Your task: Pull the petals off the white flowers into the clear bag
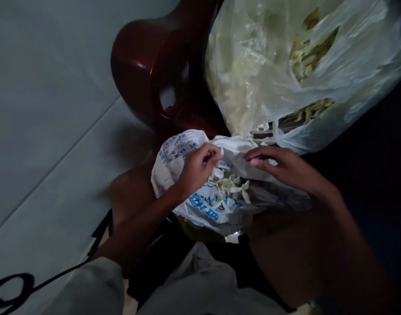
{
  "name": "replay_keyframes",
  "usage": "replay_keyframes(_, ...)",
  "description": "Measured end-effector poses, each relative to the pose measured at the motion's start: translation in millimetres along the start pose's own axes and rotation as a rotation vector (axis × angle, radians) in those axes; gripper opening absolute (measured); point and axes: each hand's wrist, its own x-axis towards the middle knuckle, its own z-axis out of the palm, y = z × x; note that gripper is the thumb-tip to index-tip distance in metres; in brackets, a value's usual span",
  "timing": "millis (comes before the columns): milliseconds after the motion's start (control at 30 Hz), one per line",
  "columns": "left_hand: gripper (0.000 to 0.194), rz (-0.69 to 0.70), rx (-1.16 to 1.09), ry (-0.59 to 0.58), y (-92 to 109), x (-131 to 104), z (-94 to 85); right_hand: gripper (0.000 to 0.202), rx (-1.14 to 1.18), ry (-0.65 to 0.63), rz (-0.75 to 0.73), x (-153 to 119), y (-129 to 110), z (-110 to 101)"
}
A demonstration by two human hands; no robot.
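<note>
In my lap lies a white plastic bag (169,168) with blue print, its mouth spread. White flowers (231,186) with slim petals are heaped inside it. My left hand (200,168) is over the bag's left part, thumb and fingers pinched together. A small white piece, which looks like part of a flower, shows at its fingertips. Across from it, my right hand (280,166) hovers above the bag's right side. Its fingers are loosely bent, thumb and forefinger slightly apart, and I see nothing between them.
A large clear plastic bag (239,74) full of pale flowers stands at the upper right, close to the white bag. Behind them is a glossy dark red wooden furniture piece (134,57) with a rounded end. Grey floor tiles (49,87) spread on the left. A black cord (56,280) hangs at lower left.
</note>
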Motion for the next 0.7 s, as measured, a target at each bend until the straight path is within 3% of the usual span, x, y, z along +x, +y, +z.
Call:
replay_keyframes(133,0.031,0.240,0.429,-0.485,-2,-5,-0.5,0.028,0.131,0.441,0.000,7,18,-8)
replay_keyframes(233,0.030,0.283,0.616,-0.692,-6,-6,1.2,0.033,0.165,0.499,0.029,19,36,-6)
replay_keyframes(300,0.024,0.278,0.680,-0.730,-8,-6,4.8,0.035,-0.018,0.436,0.048,32,47,2)
replay_keyframes(367,0.022,0.285,0.731,-0.757,-9,-4,9.1,0.039,-0.329,0.471,0.072,47,54,11)
replay_keyframes(533,0.029,0.394,0.853,-0.734,5,-12,4.8,0.036,-0.452,0.560,0.130,73,54,17)
replay_keyframes(633,0.036,0.503,0.837,-0.590,24,-31,-13.1,0.030,-0.498,0.571,0.192,79,53,9)
replay_keyframes(700,0.032,0.546,0.819,-0.666,35,-40,-24.4,0.031,-0.525,0.579,0.235,82,54,4)
